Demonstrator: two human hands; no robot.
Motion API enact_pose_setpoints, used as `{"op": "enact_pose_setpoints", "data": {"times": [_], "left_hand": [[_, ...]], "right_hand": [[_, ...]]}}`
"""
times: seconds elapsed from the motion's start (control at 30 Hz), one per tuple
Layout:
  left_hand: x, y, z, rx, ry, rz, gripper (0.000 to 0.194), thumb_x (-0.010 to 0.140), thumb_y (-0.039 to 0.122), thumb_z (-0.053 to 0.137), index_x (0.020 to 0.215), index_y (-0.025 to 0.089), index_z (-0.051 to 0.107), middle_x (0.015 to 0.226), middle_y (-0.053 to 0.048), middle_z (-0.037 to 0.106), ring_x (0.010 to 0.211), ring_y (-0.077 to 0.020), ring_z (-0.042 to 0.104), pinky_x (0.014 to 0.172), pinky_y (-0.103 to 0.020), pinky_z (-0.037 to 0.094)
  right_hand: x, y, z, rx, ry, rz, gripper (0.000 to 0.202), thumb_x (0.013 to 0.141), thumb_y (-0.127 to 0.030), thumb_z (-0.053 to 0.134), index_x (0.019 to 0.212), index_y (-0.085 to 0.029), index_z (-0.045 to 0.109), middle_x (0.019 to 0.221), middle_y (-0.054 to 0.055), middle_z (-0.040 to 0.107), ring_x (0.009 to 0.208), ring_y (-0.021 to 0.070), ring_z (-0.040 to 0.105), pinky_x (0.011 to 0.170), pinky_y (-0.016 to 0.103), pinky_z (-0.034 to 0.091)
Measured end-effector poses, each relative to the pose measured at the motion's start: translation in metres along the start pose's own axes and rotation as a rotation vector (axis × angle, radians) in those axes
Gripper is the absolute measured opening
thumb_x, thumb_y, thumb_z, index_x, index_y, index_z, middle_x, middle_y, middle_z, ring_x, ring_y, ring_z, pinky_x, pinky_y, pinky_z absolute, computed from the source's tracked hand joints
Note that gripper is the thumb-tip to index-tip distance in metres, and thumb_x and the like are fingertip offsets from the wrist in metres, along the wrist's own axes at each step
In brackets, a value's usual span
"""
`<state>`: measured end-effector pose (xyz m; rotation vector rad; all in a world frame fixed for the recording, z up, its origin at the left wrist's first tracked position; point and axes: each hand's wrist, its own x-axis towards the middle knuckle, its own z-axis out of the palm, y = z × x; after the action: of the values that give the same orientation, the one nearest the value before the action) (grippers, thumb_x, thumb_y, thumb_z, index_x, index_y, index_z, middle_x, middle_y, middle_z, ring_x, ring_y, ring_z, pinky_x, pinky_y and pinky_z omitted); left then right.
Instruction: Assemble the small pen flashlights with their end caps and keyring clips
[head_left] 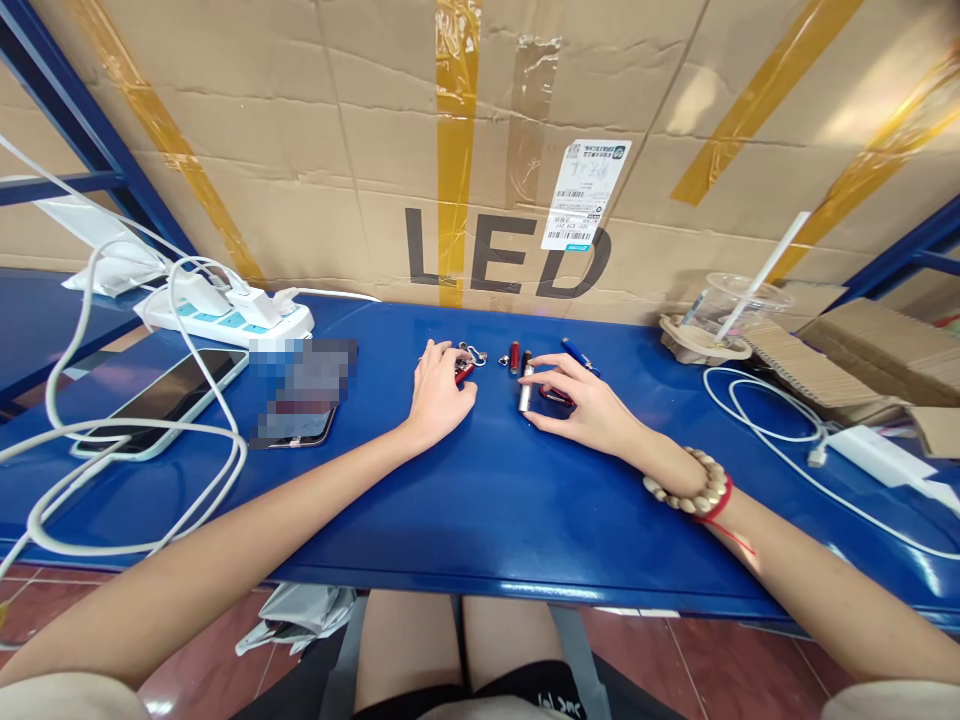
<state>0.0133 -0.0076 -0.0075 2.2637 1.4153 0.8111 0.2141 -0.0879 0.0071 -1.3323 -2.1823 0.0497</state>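
My left hand (pixel 442 395) is closed over a small red object (pixel 465 374), whose exact kind is partly hidden by the fingers. A silver carabiner clip (pixel 475 354) lies just beyond those fingertips. With thumb and fingertips, my right hand (pixel 581 405) grips a silver cylinder (pixel 526 390) that looks like a small battery, with a dark end at the far side. Below the right palm a dark red clip-like piece (pixel 556 396) shows in part. Between the hands and slightly farther off lies a red cylinder (pixel 514 357). A blue penlight-like cylinder (pixel 579 356) is behind the right hand.
On the left of the blue table (pixel 480 520) are a phone (pixel 165 405), a second phone (pixel 311 400), a power strip (pixel 225 318) and looped white cables. A plastic cup (pixel 739 305) with a straw, a white cable and open cardboard boxes (pixel 870 350) stand right. A large carton (pixel 375 130) borders the back.
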Motion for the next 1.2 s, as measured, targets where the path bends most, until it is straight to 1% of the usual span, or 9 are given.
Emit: {"op": "enact_pose_setpoints", "data": {"times": [0.2, 0.43, 0.5, 0.57, 0.7, 0.8, 1.03, 1.1, 1.2], "left_hand": [[-0.001, 0.003, -0.001, 0.022, -0.032, 0.015, 0.039, 0.074, 0.019, 0.049, 0.114, 0.02, 0.054, 0.142, -0.011, 0.037, 0.139, -0.0311, 0.016, 0.111, -0.051, 0.022], [-0.001, 0.002, -0.002, -0.049, 0.069, 0.013, 0.044, 0.074, 0.014, 0.047, 0.117, 0.02, 0.052, 0.137, -0.011, 0.043, 0.136, -0.0297, 0.026, 0.108, -0.051, 0.026], [-0.003, 0.003, -0.001, -0.043, 0.097, 0.094, 0.041, 0.075, 0.012, 0.046, 0.114, 0.022, 0.054, 0.132, -0.009, 0.047, 0.133, -0.0281, 0.031, 0.107, -0.05, 0.028], [-0.005, 0.005, -0.001, -0.043, 0.088, 0.25, 0.039, 0.076, 0.012, 0.046, 0.111, 0.024, 0.056, 0.131, -0.007, 0.048, 0.131, -0.0259, 0.033, 0.107, -0.048, 0.028], [-0.009, 0.009, -0.002, -0.072, -0.021, 0.583, 0.035, 0.081, 0.019, 0.048, 0.115, 0.024, 0.054, 0.129, -0.006, 0.049, 0.127, -0.0218, 0.038, 0.106, -0.042, 0.03], [-0.009, 0.009, -0.003, -0.096, -0.028, 0.678, 0.026, 0.084, 0.024, 0.049, 0.109, 0.023, 0.058, 0.124, -0.007, 0.053, 0.121, -0.0203, 0.043, 0.105, -0.039, 0.032], [-0.01, 0.012, -0.004, -0.143, 0.052, 0.646, 0.018, 0.087, 0.029, 0.048, 0.097, 0.022, 0.061, 0.116, -0.005, 0.057, 0.114, -0.0184, 0.048, 0.099, -0.035, 0.034], [-0.01, 0.013, -0.006, -0.144, 0.083, 0.549, 0.017, 0.088, 0.03, 0.046, 0.096, 0.02, 0.058, 0.113, -0.005, 0.058, 0.11, -0.0184, 0.049, 0.096, -0.035, 0.035], [-0.009, 0.014, -0.008, -0.152, 0.138, 0.324, 0.018, 0.091, 0.026, 0.036, 0.094, 0.019, 0.052, 0.106, -0.006, 0.058, 0.102, -0.0185, 0.051, 0.092, -0.036, 0.036]], "right_hand": [[0.0, 0.0, 0.0, -0.009, -0.004, -0.001, 0.033, 0.081, -0.037, 0.059, 0.112, -0.026, 0.06, 0.123, 0.007, 0.051, 0.101, 0.0218, 0.058, 0.082, 0.035, 0.055], [0.0, 0.0, 0.0, -0.036, 0.073, -0.001, 0.038, 0.079, -0.038, 0.061, 0.114, -0.024, 0.057, 0.118, 0.008, 0.053, 0.096, 0.0209, 0.059, 0.08, 0.036, 0.055], [0.0, 0.0, 0.001, -0.04, 0.092, 0.017, 0.039, 0.079, -0.039, 0.061, 0.114, -0.024, 0.057, 0.116, 0.008, 0.054, 0.086, 0.0188, 0.061, 0.078, 0.036, 0.054], [0.0, -0.001, 0.002, -0.028, 0.098, 0.027, 0.038, 0.079, -0.039, 0.061, 0.113, -0.023, 0.056, 0.116, 0.008, 0.055, 0.078, 0.0163, 0.06, 0.077, 0.035, 0.054], [0.001, -0.006, 0.005, 0.065, 0.122, 0.04, 0.036, 0.081, -0.038, 0.06, 0.112, -0.022, 0.054, 0.114, 0.009, 0.055, 0.073, 0.0145, 0.058, 0.075, 0.034, 0.053], [0.002, -0.012, 0.008, 0.169, 0.119, 0.08, 0.041, 0.081, -0.037, 0.059, 0.117, -0.021, 0.049, 0.107, 0.009, 0.058, 0.071, 0.0138, 0.057, 0.071, 0.033, 0.052], [0.002, -0.014, 0.009, 0.255, 0.058, 0.095, 0.038, 0.086, -0.037, 0.053, 0.121, -0.022, 0.045, 0.108, 0.008, 0.058, 0.074, 0.0135, 0.057, 0.073, 0.032, 0.051], [0.001, -0.012, 0.009, 0.238, 0.04, 0.093, 0.039, 0.087, -0.036, 0.052, 0.122, -0.023, 0.045, 0.11, 0.008, 0.057, 0.075, 0.0138, 0.057, 0.075, 0.033, 0.051], [0.0, -0.01, 0.008, 0.189, 0.016, 0.081, 0.039, 0.087, -0.036, 0.052, 0.123, -0.023, 0.045, 0.11, 0.008, 0.056, 0.078, 0.0148, 0.057, 0.078, 0.034, 0.051]]}}
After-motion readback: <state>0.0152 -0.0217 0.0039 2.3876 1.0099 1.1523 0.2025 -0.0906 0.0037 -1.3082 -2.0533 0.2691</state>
